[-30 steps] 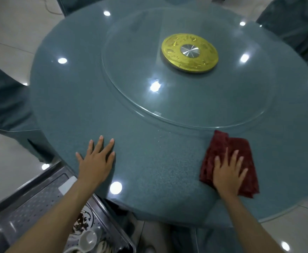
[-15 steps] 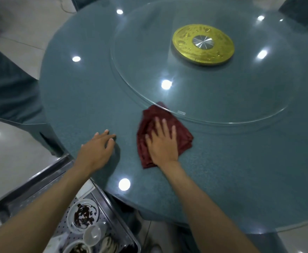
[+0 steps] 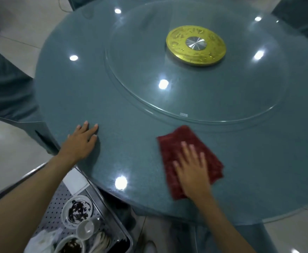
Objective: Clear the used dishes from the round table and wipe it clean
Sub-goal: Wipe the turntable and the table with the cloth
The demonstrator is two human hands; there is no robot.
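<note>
Wiping's underway: her flat, open right hand [image 3: 192, 170] presses the red cloth [image 3: 189, 157] at five o'clock on the round table [image 3: 131, 125], left hand [image 3: 80, 143] splayed open for support; untouched rim likely next.

No legible txt; sticker [image 3: 183, 114] on glass turntable [image 3: 222, 92] unreadable.

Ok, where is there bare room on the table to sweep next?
Bare: the strip between left hand and red cloth, the rim left of the glass turntable, and the turntable around its gold hub. Crowded: only the dish tray below.
</note>
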